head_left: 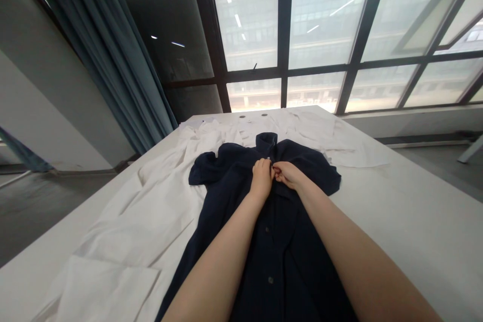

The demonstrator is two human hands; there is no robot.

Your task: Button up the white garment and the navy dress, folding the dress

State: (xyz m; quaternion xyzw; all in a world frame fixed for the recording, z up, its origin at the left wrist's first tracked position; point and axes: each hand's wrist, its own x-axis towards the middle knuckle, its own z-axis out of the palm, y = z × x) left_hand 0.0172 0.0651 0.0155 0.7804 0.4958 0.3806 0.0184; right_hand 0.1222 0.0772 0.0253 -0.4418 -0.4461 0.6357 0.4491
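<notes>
navy shirt (226, 196): is lying front up on the counter (415, 221), its collar (266, 142) pointing to twelve o'clock and its body running down towards six.
left hand (262, 171): is gripping the front placket (268, 211) a little below the collar, the forearm slanting in from seven o'clock.
right hand (286, 174): is pinching the same stretch of placket with curled fingers, the forearm slanting in from five o'clock.
gap between hands: they are working just beside each other; whether they are touching, i cannot tell.
buttons (270, 280): two are showing down the front, towards six o'clock from the hands.
white garments (139, 231): are lying loosely from eight to ten o'clock of the shirt, with more white cloth (313, 136) spreading towards one.
curtain (109, 50): is hanging at ten o'clock.
window (320, 15): is filling twelve to two.
</notes>
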